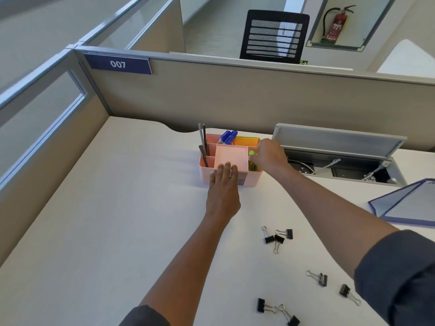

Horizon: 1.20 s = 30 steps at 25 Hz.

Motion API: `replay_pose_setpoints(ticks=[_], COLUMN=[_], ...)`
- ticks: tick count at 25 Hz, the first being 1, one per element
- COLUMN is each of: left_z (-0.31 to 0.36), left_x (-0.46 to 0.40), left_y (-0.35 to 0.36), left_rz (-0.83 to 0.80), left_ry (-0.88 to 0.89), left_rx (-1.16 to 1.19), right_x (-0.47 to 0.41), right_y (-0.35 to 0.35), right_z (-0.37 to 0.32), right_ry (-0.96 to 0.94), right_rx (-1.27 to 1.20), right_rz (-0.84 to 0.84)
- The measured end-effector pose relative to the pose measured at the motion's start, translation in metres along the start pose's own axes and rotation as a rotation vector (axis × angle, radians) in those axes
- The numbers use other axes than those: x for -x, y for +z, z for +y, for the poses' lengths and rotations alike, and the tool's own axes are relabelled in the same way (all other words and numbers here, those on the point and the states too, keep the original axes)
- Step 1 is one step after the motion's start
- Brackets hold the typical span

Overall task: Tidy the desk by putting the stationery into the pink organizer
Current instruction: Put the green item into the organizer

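Observation:
The pink organizer [254, 178] stands at the back middle of the white desk [117, 220]. Pencils [204, 142] and blue markers [228, 137] stand in its rear slots, and orange and green sticky notes [247, 141] fill the back right slot. My left hand [223, 184] lies flat with straight fingers against the organizer's front wall. My right hand [268, 155] pinches a green item [252, 153] over the right compartment. Several black binder clips [277, 237] lie loose on the desk, nearer me and to the right.
An open cable tray with a raised grey lid [339, 140] sits right of the organizer. A blue-edged folder [409, 203] lies at the desk's right edge. Beige partition walls [235, 97] close off the back and left.

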State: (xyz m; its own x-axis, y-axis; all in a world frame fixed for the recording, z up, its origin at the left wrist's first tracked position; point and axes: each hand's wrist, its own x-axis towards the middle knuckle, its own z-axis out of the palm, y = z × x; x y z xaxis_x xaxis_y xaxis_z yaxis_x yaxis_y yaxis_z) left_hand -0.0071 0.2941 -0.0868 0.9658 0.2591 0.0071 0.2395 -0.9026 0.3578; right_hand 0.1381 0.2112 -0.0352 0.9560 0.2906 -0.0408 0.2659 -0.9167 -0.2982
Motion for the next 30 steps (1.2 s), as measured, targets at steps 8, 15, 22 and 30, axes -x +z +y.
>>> replay_pose_setpoints(ticks=[8,15,22,30], left_z=[-0.001,-0.002,-0.003,-0.003], left_x=[0.0,0.0,0.0,0.006], left_y=[0.002,0.003,0.005,0.014], left_rz=[0.012,0.004,0.015,0.22], left_ry=[-0.001,-0.001,0.006,-0.035], left_rx=[-0.001,0.011,0.022,0.072], right_x=[-0.007,-0.021,-0.016,0.024], right_y=[0.005,0.008,0.003,0.014], right_z=[0.016,0.025,0.028,0.035], right_ry=[-0.049,-0.095,-0.189,-0.242], right_rx=[-0.001,-0.016,0.0,-0.022], right_rz=[-0.1,-0.159,-0.11,-0.125])
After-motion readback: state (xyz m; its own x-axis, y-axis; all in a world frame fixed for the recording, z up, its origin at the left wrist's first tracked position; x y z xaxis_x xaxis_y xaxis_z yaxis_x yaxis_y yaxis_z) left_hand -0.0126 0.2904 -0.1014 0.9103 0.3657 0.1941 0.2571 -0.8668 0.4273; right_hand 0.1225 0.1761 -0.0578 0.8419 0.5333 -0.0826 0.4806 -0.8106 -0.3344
